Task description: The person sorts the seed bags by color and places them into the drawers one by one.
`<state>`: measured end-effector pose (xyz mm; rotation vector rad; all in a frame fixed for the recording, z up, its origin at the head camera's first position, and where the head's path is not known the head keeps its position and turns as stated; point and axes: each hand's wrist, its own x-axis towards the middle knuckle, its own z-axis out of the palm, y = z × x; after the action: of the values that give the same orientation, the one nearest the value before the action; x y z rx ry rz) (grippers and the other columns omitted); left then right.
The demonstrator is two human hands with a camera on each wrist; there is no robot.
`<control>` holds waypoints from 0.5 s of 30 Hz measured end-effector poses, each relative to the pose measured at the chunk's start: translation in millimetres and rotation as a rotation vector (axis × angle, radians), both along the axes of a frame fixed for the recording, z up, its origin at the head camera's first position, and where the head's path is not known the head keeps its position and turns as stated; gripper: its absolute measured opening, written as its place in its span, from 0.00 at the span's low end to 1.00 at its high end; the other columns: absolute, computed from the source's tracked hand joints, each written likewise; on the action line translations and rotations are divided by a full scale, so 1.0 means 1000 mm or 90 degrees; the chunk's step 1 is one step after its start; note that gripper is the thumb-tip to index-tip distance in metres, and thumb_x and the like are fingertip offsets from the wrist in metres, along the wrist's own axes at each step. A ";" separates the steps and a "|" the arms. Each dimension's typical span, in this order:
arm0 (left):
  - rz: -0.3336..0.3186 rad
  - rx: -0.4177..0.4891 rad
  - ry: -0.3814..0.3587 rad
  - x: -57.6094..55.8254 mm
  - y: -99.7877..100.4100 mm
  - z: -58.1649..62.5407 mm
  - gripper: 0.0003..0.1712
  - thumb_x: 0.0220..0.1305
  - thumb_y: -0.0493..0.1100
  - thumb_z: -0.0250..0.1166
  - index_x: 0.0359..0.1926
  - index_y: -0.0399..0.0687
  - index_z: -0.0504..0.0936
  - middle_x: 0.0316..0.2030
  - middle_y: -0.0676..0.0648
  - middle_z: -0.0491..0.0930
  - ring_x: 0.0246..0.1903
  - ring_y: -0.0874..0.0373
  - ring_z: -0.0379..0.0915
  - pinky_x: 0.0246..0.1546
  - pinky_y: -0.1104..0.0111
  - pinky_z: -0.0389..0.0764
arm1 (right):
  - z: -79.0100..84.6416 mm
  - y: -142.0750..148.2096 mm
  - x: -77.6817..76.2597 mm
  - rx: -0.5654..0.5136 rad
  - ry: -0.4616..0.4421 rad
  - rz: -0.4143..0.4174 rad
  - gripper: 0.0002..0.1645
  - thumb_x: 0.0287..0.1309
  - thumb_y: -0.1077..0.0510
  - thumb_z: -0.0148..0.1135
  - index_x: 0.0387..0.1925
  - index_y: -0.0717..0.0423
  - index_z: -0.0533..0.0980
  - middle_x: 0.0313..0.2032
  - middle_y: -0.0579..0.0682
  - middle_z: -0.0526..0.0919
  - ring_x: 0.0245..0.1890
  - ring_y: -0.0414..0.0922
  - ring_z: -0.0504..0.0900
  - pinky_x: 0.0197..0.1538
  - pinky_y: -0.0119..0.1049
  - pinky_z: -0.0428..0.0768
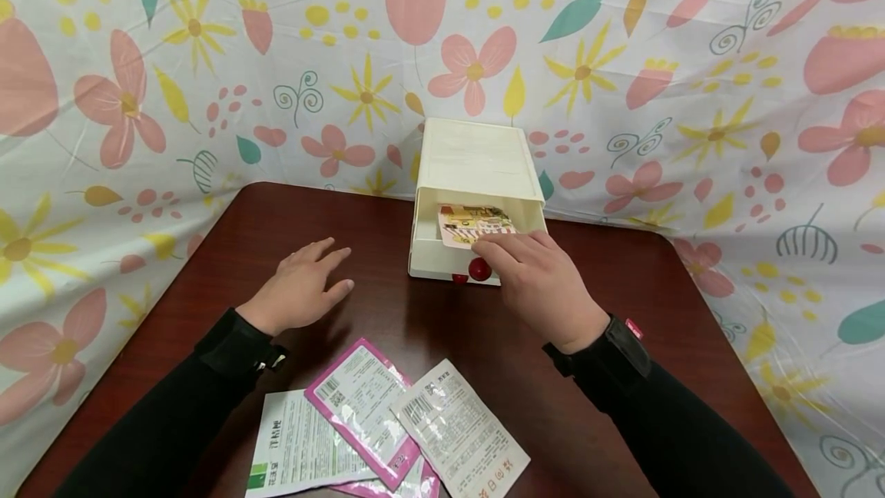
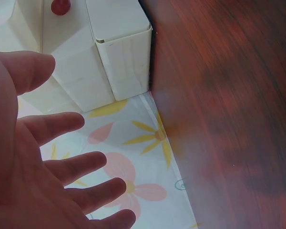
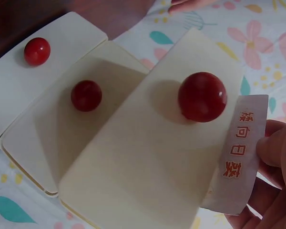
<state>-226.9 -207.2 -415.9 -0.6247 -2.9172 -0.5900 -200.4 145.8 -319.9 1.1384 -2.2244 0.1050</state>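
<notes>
My right hand (image 1: pixel 549 283) pinches a seed packet (image 3: pixel 236 157) between thumb and fingers at the open top drawer (image 3: pixel 148 138) of a cream drawer unit (image 1: pixel 484 156). The packet's colourful picture side (image 1: pixel 473 225) leans inside the drawer in the head view, while its pale side with orange characters shows behind the drawer front in the right wrist view. A round red knob (image 1: pixel 480 269) is on that front. My left hand (image 1: pixel 297 290) hovers over the table left of the unit, fingers spread and holding nothing.
Several seed packets overlap near the table's front: a pink-edged one (image 1: pixel 366 406), a white-and-green one (image 1: pixel 297 444) and a pale one (image 1: pixel 459 429). Lower drawers with red knobs (image 3: pixel 86 95) stay closed. A flowered cloth (image 1: pixel 276 60) hangs behind the brown table (image 1: pixel 608 406).
</notes>
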 end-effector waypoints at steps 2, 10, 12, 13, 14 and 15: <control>0.001 0.000 0.002 0.000 0.000 0.000 0.34 0.73 0.53 0.59 0.72 0.39 0.67 0.71 0.31 0.58 0.70 0.33 0.52 0.65 0.36 0.53 | -0.001 -0.001 -0.002 0.000 -0.010 -0.004 0.23 0.52 0.73 0.66 0.51 0.59 0.79 0.48 0.55 0.84 0.47 0.52 0.82 0.48 0.46 0.77; 0.005 0.003 0.000 0.000 0.000 -0.002 0.34 0.72 0.53 0.60 0.72 0.40 0.67 0.71 0.31 0.58 0.70 0.34 0.52 0.65 0.37 0.52 | -0.003 -0.003 -0.008 0.022 -0.026 -0.019 0.23 0.57 0.69 0.63 0.55 0.59 0.78 0.51 0.56 0.83 0.50 0.51 0.81 0.48 0.47 0.75; 0.003 0.004 0.002 0.000 -0.001 -0.002 0.34 0.73 0.52 0.60 0.72 0.39 0.67 0.71 0.31 0.58 0.70 0.34 0.52 0.65 0.37 0.52 | -0.004 -0.004 -0.010 0.030 -0.028 -0.025 0.24 0.57 0.69 0.62 0.57 0.60 0.77 0.52 0.56 0.82 0.52 0.51 0.80 0.50 0.49 0.74; 0.002 0.005 0.002 0.000 -0.001 -0.002 0.34 0.73 0.52 0.60 0.72 0.39 0.67 0.71 0.31 0.58 0.70 0.34 0.52 0.65 0.37 0.52 | -0.005 -0.004 -0.011 0.034 -0.031 -0.028 0.25 0.58 0.68 0.61 0.58 0.60 0.77 0.53 0.56 0.82 0.53 0.51 0.79 0.51 0.50 0.74; 0.002 0.005 0.001 0.001 -0.001 -0.002 0.34 0.73 0.52 0.59 0.72 0.39 0.67 0.71 0.31 0.58 0.70 0.34 0.52 0.65 0.37 0.52 | -0.006 -0.004 -0.013 0.039 -0.034 -0.032 0.26 0.58 0.68 0.60 0.60 0.59 0.76 0.53 0.55 0.81 0.54 0.50 0.79 0.53 0.50 0.73; 0.002 0.005 0.000 0.001 -0.001 -0.001 0.34 0.73 0.52 0.59 0.72 0.39 0.67 0.71 0.31 0.58 0.70 0.34 0.52 0.65 0.37 0.52 | -0.006 -0.004 -0.013 0.044 -0.037 -0.036 0.26 0.59 0.67 0.60 0.60 0.59 0.76 0.54 0.55 0.81 0.55 0.50 0.78 0.55 0.51 0.72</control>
<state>-226.1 -208.0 -417.3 -0.6196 -2.9133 -0.6003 -213.9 141.7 -326.3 1.1209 -2.3260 0.0381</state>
